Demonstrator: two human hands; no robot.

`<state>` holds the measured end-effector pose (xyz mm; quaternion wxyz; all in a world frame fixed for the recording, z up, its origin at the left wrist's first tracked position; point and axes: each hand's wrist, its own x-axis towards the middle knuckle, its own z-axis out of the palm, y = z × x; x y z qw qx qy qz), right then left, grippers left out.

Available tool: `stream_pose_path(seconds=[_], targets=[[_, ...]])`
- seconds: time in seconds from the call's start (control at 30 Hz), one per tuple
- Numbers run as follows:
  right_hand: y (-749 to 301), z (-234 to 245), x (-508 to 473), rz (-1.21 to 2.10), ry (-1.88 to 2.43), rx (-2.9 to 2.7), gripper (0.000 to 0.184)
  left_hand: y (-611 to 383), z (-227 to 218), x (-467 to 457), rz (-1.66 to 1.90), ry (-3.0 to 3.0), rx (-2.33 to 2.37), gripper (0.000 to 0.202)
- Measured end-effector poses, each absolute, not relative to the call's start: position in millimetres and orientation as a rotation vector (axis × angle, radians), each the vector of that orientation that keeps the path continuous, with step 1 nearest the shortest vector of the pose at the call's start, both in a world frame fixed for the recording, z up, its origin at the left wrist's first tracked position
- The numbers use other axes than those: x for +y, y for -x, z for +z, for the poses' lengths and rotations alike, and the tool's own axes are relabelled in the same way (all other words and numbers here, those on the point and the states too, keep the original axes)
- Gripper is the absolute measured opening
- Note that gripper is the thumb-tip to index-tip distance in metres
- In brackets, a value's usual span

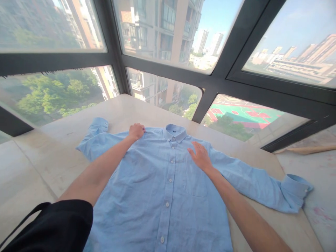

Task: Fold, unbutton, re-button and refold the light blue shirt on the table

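A light blue button-up shirt (147,182) lies front side up with its collar (175,133) away from me and both sleeves spread outward. At the shoulder on the left side of the view, my left hand (137,131) has its fingers closed on the shirt fabric. My right hand (200,155) is over the chest near the other shoulder, fingers stretched and thumb apart. Whether its palm touches the cloth I cannot tell. The buttons down the front look fastened below the collar. The shirt's lower hem is out of view.
The shirt rests on a pale stone window ledge (126,108). Dark window frames (168,70) rise close behind it and on both sides. At the right, a patterned pale surface (315,175) adjoins the ledge. Buildings, trees and a sports court show through the glass.
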<state>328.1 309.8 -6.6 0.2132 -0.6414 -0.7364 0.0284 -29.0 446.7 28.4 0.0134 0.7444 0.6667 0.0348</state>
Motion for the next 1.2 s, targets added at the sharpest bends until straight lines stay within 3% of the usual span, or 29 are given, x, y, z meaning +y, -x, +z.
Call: stream_pose_path(seconds=[0.17,0.33,0.5,0.6,0.8,1.1,1.2], targets=[[-354.5,3.5,352.3,0.082,1.936,-1.854,0.042,31.1,21.3,450.6,0.208,-2.341,2.079,0.032],[-351.5,7.5,377.6,0.165,1.938,-1.945,0.045,12.4,24.0,451.9,0.371,-2.563,1.764,0.043],[-322.2,14.4,398.5,0.148,1.711,-2.233,0.055,-29.1,36.5,457.9,0.211,-2.875,1.229,0.053],[-307.2,18.8,413.5,0.155,1.596,-2.391,0.048,-50.6,39.9,468.7,0.047,-2.915,1.082,0.052],[-312.2,11.2,426.6,0.374,1.678,-2.220,0.019,-61.6,29.5,492.9,0.036,-2.703,1.142,0.026],[-333.4,9.6,432.0,0.540,1.842,-2.018,0.018,-66.7,27.8,500.2,0.146,-2.498,1.485,0.034],[-334.4,12.3,437.0,0.553,1.899,-1.989,0.018,-67.6,26.9,497.0,0.167,-2.483,1.518,0.048]])
